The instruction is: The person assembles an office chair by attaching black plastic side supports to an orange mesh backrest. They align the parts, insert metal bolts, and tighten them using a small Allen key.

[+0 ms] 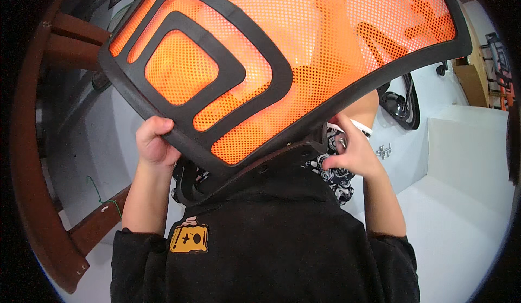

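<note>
An orange mesh chair backrest [331, 48] with a black plastic frame leans tilted across my lap. My left hand [156, 143] is closed around its lower left frame edge, thumb on top. Beneath the lower edge lies a curved black bar [263, 169] with holes in it, close against my shirt. My right hand [353, 148] is beside the right end of that bar, thumb and forefinger apart. A small shiny metal piece [342, 142] shows within its curled fingers; its exact kind is unclear. The other fingertips are partly hidden.
Several small silver bolts [383, 151] lie on the pale floor right of my right hand. Beyond them is a black loop-shaped part [404, 105]. A cardboard box [471, 83] stands far right. A dark red-brown wooden frame [27, 156] runs along the left, with a green string [100, 197].
</note>
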`<state>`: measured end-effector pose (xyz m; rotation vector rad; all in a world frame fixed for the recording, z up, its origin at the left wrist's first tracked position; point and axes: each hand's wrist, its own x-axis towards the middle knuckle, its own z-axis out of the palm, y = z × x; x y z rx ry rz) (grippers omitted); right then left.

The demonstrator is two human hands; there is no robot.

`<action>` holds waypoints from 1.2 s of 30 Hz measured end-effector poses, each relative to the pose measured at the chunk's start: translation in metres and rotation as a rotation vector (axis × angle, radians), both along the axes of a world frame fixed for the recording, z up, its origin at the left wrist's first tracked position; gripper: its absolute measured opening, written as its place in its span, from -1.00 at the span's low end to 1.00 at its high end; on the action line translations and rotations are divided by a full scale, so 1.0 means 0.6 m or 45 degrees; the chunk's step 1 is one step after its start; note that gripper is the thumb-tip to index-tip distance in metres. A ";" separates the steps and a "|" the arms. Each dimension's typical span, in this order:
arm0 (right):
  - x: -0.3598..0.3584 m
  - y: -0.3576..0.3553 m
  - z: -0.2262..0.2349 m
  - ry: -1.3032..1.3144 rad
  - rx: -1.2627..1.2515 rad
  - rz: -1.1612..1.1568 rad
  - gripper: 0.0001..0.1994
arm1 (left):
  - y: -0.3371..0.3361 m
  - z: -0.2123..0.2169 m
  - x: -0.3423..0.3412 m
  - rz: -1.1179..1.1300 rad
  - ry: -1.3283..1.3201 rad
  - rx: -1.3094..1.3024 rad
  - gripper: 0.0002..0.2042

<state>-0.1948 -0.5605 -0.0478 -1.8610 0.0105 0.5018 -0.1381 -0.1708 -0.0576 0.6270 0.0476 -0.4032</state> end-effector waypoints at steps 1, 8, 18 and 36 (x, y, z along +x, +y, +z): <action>0.008 0.004 -0.005 -0.077 -0.073 0.116 -0.06 | -0.001 0.001 0.005 -0.032 0.003 -0.022 -0.41; 0.019 0.010 -0.054 0.075 0.556 0.137 -0.18 | -0.002 0.015 0.018 -0.090 -0.092 0.155 -0.39; -0.044 0.021 -0.039 0.164 0.525 -0.097 -0.38 | -0.027 0.036 0.016 -0.039 -0.209 0.308 -0.39; -0.066 0.041 -0.078 -0.043 0.609 -0.264 -0.40 | -0.098 0.142 0.008 0.290 -0.475 0.988 -0.33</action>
